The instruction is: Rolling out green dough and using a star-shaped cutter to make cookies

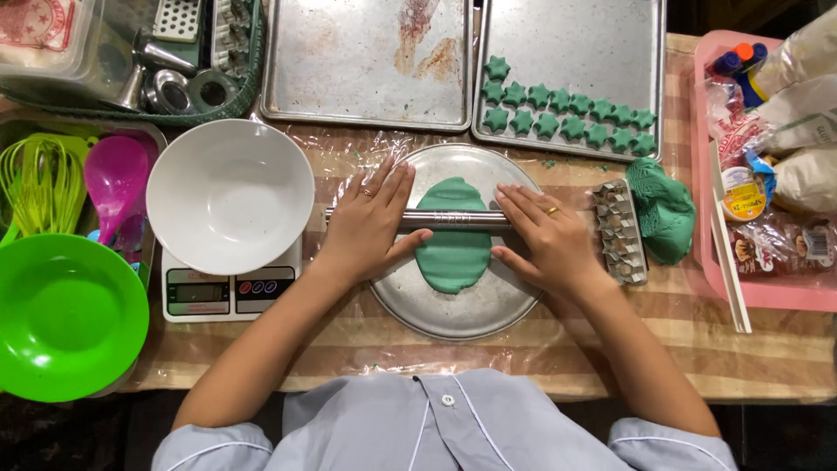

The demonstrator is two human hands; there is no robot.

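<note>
A flattened oval of green dough [453, 249] lies on a round metal plate [471, 310]. A thin metal rolling pin [453, 217] rests across the dough. My left hand [370, 222] presses flat on the pin's left end, fingers spread. On the pin's right end lies my right hand [545, 237], palm down. Several green star-shaped dough pieces [567, 118] sit in rows on the right baking tray [571, 52].
A lump of green dough [663, 209] and a row of metal cutters [617, 231] lie right of the plate. A white bowl [229, 194] stands on a kitchen scale [227, 292]. A green bowl [65, 318], an empty baking tray [366, 61] and a pink tray [767, 292] surround them.
</note>
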